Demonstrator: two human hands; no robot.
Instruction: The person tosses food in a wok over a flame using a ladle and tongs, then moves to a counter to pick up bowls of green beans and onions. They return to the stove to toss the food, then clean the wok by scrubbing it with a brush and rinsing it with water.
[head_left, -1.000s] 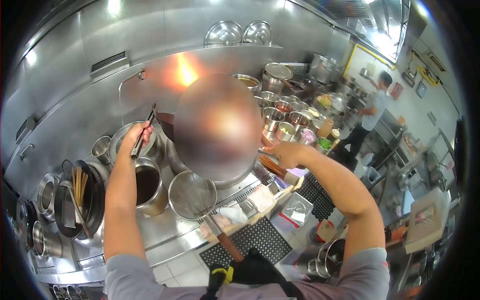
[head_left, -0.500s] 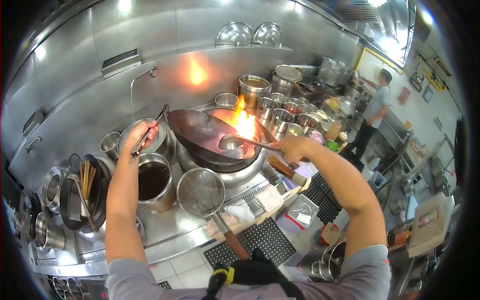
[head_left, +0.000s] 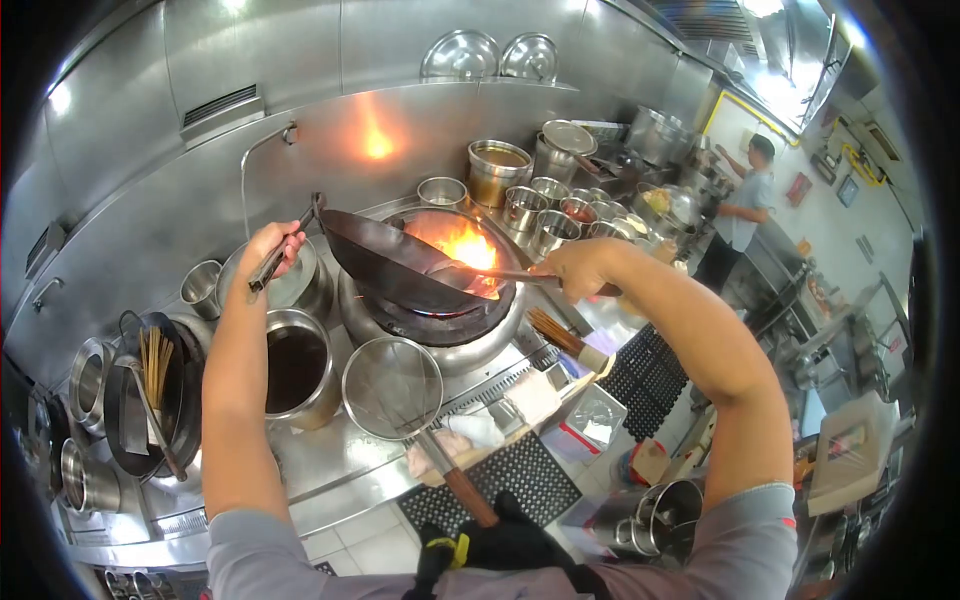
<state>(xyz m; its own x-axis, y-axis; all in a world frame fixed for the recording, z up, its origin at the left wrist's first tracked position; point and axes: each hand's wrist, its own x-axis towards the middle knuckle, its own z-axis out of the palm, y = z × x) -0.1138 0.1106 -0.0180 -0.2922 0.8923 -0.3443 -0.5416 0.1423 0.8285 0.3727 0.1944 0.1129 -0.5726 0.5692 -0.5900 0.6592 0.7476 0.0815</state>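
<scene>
A dark wok (head_left: 390, 262) hangs tilted over the round burner (head_left: 440, 355), its far right side down toward the ring. My left hand (head_left: 277, 250) is closed around the wok's handle, at the upper left. From the right, my right hand (head_left: 585, 268) grips the handle of a ladle (head_left: 510, 275), whose bowl is inside the wok and mostly hidden by the rim and fire. Orange flames (head_left: 468, 248) rise at the wok's right side.
A pot of dark liquid (head_left: 297, 368) and a wire strainer (head_left: 392, 388) are nearest the wok. Bamboo brush (head_left: 560, 332) lies to the right. Metal containers (head_left: 525, 208) stand behind. Another person (head_left: 740, 215) stands at the far right.
The wok has been raised and tilted more, so its inside shows less. The flames have become lower and wider. The other person's arm has moved.
</scene>
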